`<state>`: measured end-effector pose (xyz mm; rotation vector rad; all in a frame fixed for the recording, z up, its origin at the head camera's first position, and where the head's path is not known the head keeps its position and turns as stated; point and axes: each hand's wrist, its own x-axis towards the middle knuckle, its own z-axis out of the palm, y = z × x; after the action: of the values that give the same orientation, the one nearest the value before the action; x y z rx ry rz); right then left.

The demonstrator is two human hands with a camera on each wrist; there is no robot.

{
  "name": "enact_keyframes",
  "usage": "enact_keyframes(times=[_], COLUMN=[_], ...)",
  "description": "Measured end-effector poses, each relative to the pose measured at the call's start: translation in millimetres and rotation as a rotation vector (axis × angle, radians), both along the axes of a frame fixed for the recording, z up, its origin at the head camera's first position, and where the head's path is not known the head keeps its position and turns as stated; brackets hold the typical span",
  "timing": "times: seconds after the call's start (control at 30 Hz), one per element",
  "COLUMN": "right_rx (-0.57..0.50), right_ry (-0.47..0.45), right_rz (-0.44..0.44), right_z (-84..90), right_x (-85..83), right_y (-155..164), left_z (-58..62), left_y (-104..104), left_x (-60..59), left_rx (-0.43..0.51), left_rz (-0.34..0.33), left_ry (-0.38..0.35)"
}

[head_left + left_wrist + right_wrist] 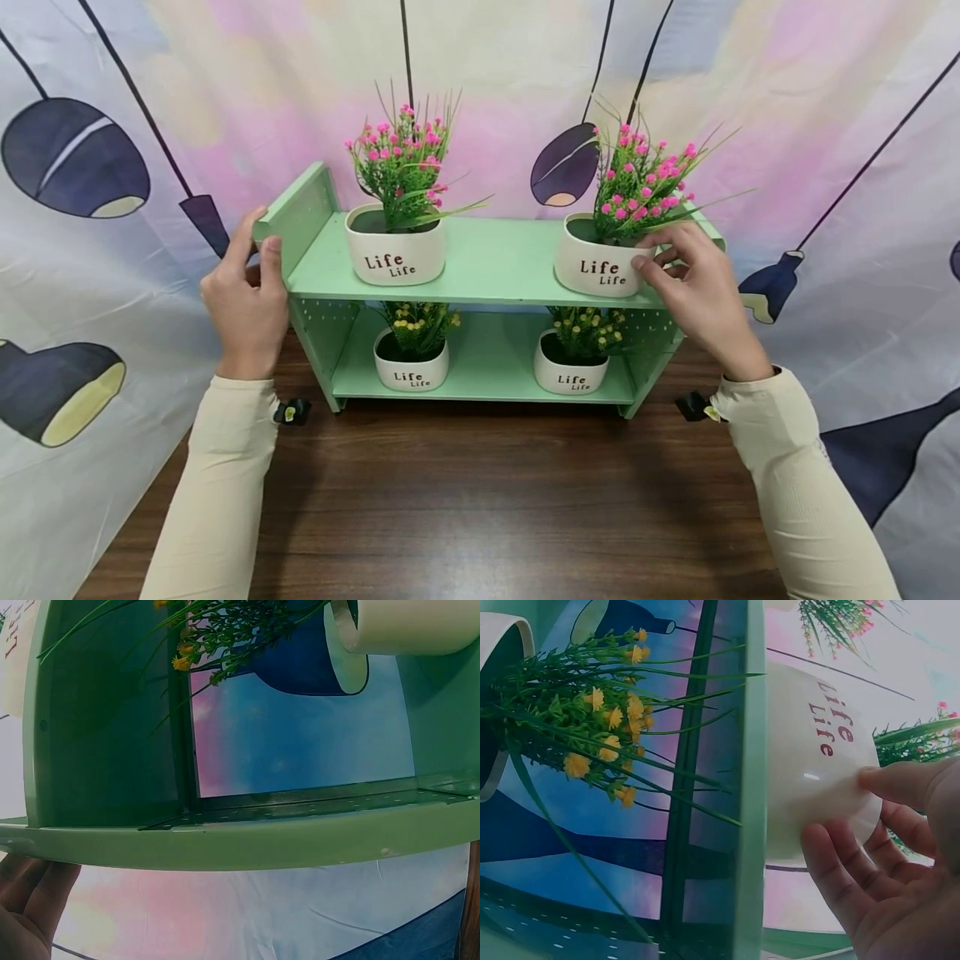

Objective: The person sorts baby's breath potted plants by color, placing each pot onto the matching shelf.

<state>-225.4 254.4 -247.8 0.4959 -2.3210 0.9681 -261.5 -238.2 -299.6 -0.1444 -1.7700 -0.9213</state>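
A green two-tier shelf (pixel 495 258) stands on the wooden table. At its left side panel (pixel 296 225), my left hand (pixel 243 312) holds the front edge; in the left wrist view the fingers (pixel 52 896) touch the panel's outer face. My right hand (pixel 701 287) grips the right end of a white flowerpot (pixel 600 267) on the upper tier, thumb (pixel 900 784) on the front and fingers around the end. This pot is lettered "Life" and bears pink artificial flowers (pixel 648 183). A matching flowerpot (pixel 397 258) sits upright at the upper left.
On the lower tier stand two smaller white flowerpots, left (pixel 411 371) and right (pixel 572 375), with yellow flowers. Dark wooden table (pixel 480 500) lies in front. A patterned curtain (pixel 495 67) hangs close behind and on both sides.
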Motion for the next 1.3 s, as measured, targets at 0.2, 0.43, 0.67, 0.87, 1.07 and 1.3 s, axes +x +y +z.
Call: enact_keyframes(times=[0.2, 0.43, 0.67, 0.87, 1.07, 1.3], right_rx=[-0.021, -0.037, -0.044, -0.056, -0.062, -0.071], right_ry=[-0.002, -0.002, 0.020, 0.017, 0.024, 0.031], right_rz=[0.007, 0.008, 0.001, 0.006, 0.007, 0.011], right_z=[-1.5, -2.8, -3.8, -4.7, -5.3, -5.2], right_x=[-2.4, -4.7, -7.5, -8.3, -9.3, -10.8], right_y=[0, -2, -3, -5, -6, -7], left_z=[0.0, 0.7, 1.8, 1.0, 0.7, 0.9], left_y=[1, 1, 2, 2, 1, 2], left_x=[-1.1, -0.9, -0.5, 0.4, 0.7, 0.5], left_rx=[0.008, 0.005, 0.007, 0.007, 0.007, -0.006], left_rz=[-0.014, -0.008, -0.012, 0.004, 0.003, 0.012], left_ry=[0.010, 0.014, 0.013, 0.005, 0.004, 0.009])
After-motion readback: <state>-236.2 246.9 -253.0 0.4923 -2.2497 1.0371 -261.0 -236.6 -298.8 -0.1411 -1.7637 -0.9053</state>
